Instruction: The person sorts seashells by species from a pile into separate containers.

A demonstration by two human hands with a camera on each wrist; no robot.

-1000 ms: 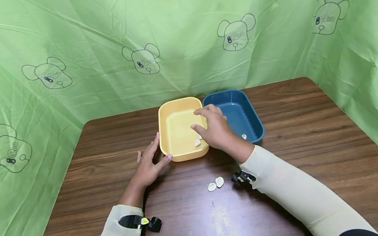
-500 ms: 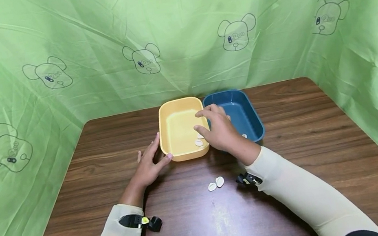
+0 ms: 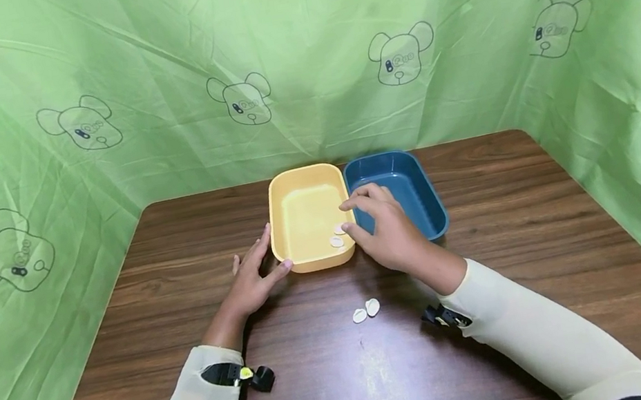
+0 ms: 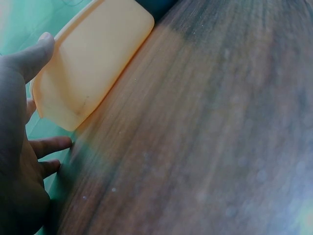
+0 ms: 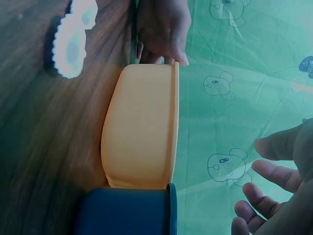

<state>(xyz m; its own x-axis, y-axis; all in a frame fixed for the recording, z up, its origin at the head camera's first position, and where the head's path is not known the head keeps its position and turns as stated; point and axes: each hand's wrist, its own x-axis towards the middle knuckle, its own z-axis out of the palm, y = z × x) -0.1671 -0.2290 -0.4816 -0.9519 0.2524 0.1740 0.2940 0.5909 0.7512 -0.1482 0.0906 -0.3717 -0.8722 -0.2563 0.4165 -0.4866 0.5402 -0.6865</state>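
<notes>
A yellow bin (image 3: 316, 265) stands on the table, with small white oval pieces (image 3: 336, 242) inside near its front right corner. My left hand (image 3: 251, 285) rests at its front left corner; the thumb touches the rim and the fingers lie straight along the outside. Over the seam between that bin and a blue bin (image 3: 433, 206) hovers my right hand (image 3: 385, 230), its thumb and fingers parted. The right wrist view shows nothing between them. Two more white pieces (image 3: 360, 315) lie on the tabletop; their edges look scalloped in the right wrist view.
The wooden table (image 3: 176, 244) reaches back to a green curtain (image 3: 303, 91) printed with bear faces, which encloses the far side and both flanks. The two bins stand side by side at the back edge.
My right hand has drawn back to the right and nearer, away from the yellow bin's inside. It now hides the white piece seen earlier in the blue bin. My left hand stays put.
</notes>
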